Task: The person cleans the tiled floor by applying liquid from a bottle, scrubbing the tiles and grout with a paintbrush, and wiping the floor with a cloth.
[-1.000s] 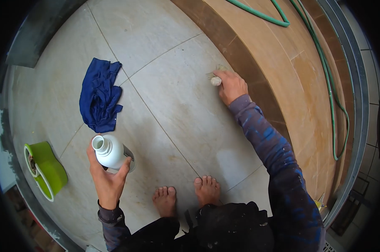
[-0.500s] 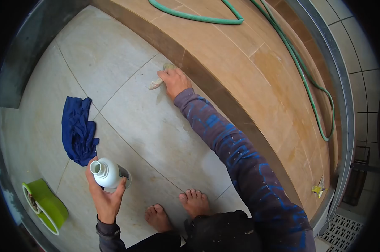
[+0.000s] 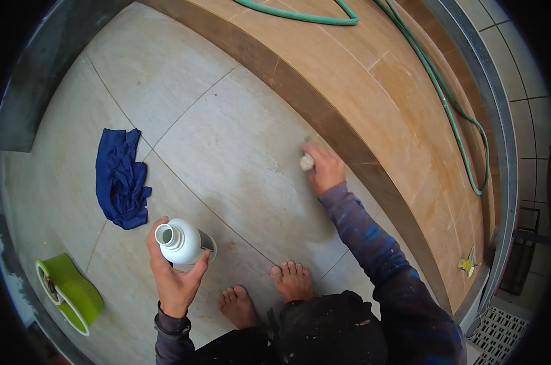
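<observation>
My left hand is wrapped round a white plastic bottle with a dark label on its side. The bottle's mouth is uncapped and faces up toward me. At the foot of the tan step, my right hand is closed on what looks like a brush. Its pale, rounded handle end pokes out of the fist, while the working end is blurred and mostly covered by the fingers. Light grey floor tiles lie beneath both hands, with faint stains near the right one.
A crumpled dark blue cloth lies on the tiles at left. Below it stands a green and white container. A green hose runs along the tan tiled step. My bare feet are close to the bottle.
My right hand has swept along the step's base toward me and to the right, keeping the brush. The bottle in my left hand sits slightly farther right in view.
</observation>
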### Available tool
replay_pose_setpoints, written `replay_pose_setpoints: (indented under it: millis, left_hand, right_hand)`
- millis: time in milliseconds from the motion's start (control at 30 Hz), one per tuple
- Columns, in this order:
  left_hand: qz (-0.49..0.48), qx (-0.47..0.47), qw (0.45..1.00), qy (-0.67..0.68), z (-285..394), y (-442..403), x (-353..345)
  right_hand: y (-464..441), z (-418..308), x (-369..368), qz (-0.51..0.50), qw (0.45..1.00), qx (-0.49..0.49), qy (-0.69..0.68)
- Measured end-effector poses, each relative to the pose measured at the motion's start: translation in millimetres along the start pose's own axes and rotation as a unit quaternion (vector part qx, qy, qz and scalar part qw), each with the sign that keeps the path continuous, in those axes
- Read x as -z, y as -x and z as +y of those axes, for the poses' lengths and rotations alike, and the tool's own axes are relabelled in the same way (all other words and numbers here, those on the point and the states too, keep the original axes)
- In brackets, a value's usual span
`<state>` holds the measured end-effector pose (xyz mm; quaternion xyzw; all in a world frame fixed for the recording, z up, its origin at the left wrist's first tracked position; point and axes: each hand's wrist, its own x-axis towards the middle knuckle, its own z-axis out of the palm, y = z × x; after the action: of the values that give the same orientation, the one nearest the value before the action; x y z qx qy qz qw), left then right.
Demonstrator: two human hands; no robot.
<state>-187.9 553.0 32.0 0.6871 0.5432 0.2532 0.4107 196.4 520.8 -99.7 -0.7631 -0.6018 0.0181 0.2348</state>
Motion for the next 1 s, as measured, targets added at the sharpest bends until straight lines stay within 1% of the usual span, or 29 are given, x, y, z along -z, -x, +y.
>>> replay_pose_setpoints:
  millis: [67,100,133,200,233,267,333,367,400,433,500,533,600,633,700,733,800,833,867,900,933,1000]
  left_hand:
    - [-0.007,0.025,0.999,0.044,5.9,1.4,-6.4]
    - [-0.011,0.024,0.999,0.038,7.5,2.9,-8.7]
    - [-0.009,-0.014,1.0,-0.011,8.7,3.7,-8.6]
    - [0.0,-0.063,0.997,-0.054,10.3,-0.1,-2.3]
    - [0.0,-0.037,0.999,-0.015,8.4,2.5,1.0]
    - [-0.003,-0.007,1.0,0.022,6.1,4.3,4.1]
    - [0.006,0.019,1.0,0.017,4.2,9.9,9.0]
    - [0.017,0.025,1.0,-0.001,4.2,12.3,10.2]
    - [0.026,0.015,0.999,-0.017,3.9,9.0,9.1]
    - [0.033,0.024,0.999,-0.003,1.8,7.4,5.6]
    - [0.037,0.019,0.999,0.008,2.9,0.0,-2.8]
    - [0.05,0.023,0.998,0.016,2.8,-2.0,-6.0]
    - [0.023,0.043,0.999,0.012,4.5,-4.2,-3.2]
    - [0.022,0.022,0.999,0.014,6.9,-8.3,-5.1]
    - [0.036,-0.005,0.999,0.021,6.1,-11.7,-7.6]
    - [0.043,0.005,0.999,0.022,2.6,-11.1,-5.5]
    - [0.022,0.004,1.0,0.011,-1.3,-6.9,-1.9]
    - [0.019,0.006,1.0,0.01,-2.6,-3.8,-2.1]
    - [0.036,0.002,0.999,0.014,-4.2,-4.8,-6.3]
    - [0.052,-0.001,0.998,0.018,-4.8,-5.9,-9.9]
    - [0.054,0.001,0.998,0.017,-4.1,-7.7,-13.2]
    - [0.027,0.012,0.999,0.022,0.4,-5.1,-10.5]
  right_hand:
    - [-98.9,-37.1,-65.6,0.08,0.994,0.075,-0.03]
    - [-128.0,-45.1,-85.3,0.087,0.992,0.084,-0.033]
    - [-140.5,-50.0,-95.8,0.094,0.99,0.093,-0.037]
    - [-92.6,-32.8,-75.6,0.09,0.993,0.068,-0.018]
    - [-64.3,-20.8,-55.6,0.084,0.995,0.054,0.002]
    - [-30.7,-9.3,-34.8,0.039,0.998,-0.012,0.046]
    - [15.3,1.0,13.0,-0.054,0.987,-0.135,0.064]
    - [13.2,-4.9,14.9,-0.069,0.987,-0.134,0.062]
    - [-2.7,-7.8,12.2,-0.062,0.99,-0.118,0.051]
    - [-25.5,-7.8,5.3,-0.049,0.993,-0.102,0.041]
    - [-86.0,-15.9,-36.8,0.045,0.999,-0.015,-0.02]
    - [-98.4,-13.4,-43.8,0.044,0.999,-0.018,-0.02]
    - [-103.1,-18.3,-50.5,0.069,0.99,0.066,-0.107]
    - [-76.0,-14.3,-28.7,0.048,0.994,0.028,-0.09]
    - [-15.7,6.3,-2.4,0.05,0.996,-0.043,-0.056]
    - [-18.6,4.7,3.8,0.041,0.997,-0.036,-0.059]
    - [-15.6,-3.9,13.6,-0.065,0.99,-0.121,0.015]
    - [-35.1,-9.7,1.6,-0.057,0.994,-0.088,0.004]
    - [-77.5,-15.6,-20.1,-0.042,0.998,-0.052,-0.003]
    - [-120.1,-22.3,-53.3,0.015,1.0,0.013,-0.023]
    - [-144.4,-27.0,-78.5,0.067,0.993,0.081,-0.045]
    - [-135.8,-32.8,-78.2,0.059,0.991,0.09,-0.08]
